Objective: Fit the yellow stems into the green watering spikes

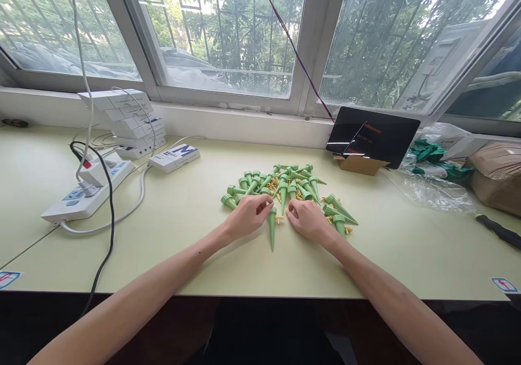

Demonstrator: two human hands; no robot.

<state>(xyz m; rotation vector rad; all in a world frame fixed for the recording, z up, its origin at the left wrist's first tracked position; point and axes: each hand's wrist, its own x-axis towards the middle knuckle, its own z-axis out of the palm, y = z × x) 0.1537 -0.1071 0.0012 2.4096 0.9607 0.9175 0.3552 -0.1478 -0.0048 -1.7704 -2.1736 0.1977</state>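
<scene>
My left hand is closed in a pinch at the cap end of a green plant-watering spike, whose tip points toward me. Beside that spike's cap is a small yellow valve. Just to the right, my right hand has its fingers curled together near the tabletop; whatever is between its fingertips is hidden. Behind both hands lies a pile of green spikes, mixed with small yellow valves. Several more spikes lie right of my right hand.
A power strip with cables and stacked white boxes stand at left, with a single box beside them. Back right, a tablet leans on a cardboard stand. Plastic bags and a black-handled tool lie at right.
</scene>
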